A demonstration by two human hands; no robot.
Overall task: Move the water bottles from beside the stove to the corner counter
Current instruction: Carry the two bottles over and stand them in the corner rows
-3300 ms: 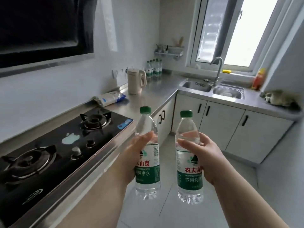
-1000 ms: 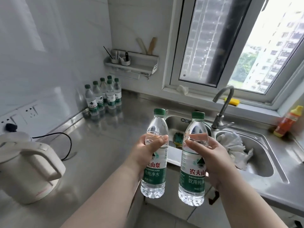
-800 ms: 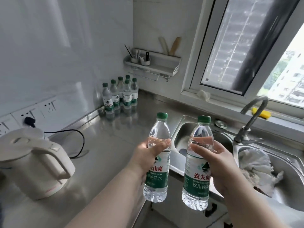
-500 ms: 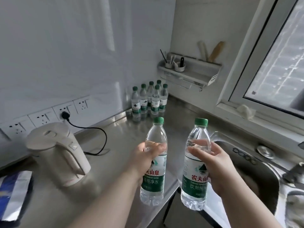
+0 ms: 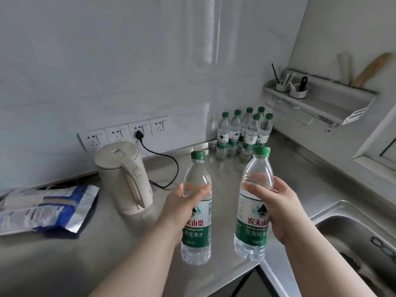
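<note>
My left hand [image 5: 182, 205] grips a clear water bottle [image 5: 197, 232] with a green cap and green label, held upright above the steel counter [image 5: 300, 179]. My right hand [image 5: 278, 211] grips a second, matching water bottle [image 5: 254, 232], also upright, a little to the right of the first. Several more bottles of the same kind [image 5: 244, 129] stand clustered in the far corner of the counter against the wall, beyond both hands.
A cream electric kettle [image 5: 126, 176] stands left of my hands, its black cord plugged into a wall socket [image 5: 139, 133]. A blue and silver bag [image 5: 42, 211] lies at far left. A wall shelf [image 5: 317, 99] hangs above the corner. The sink [image 5: 353, 243] is at lower right.
The view has swung left, off the sink and window and onto the corner counter. The kettle and bag have come into view. Both hands still hold their bottles upright, now nearer the corner bottles.
</note>
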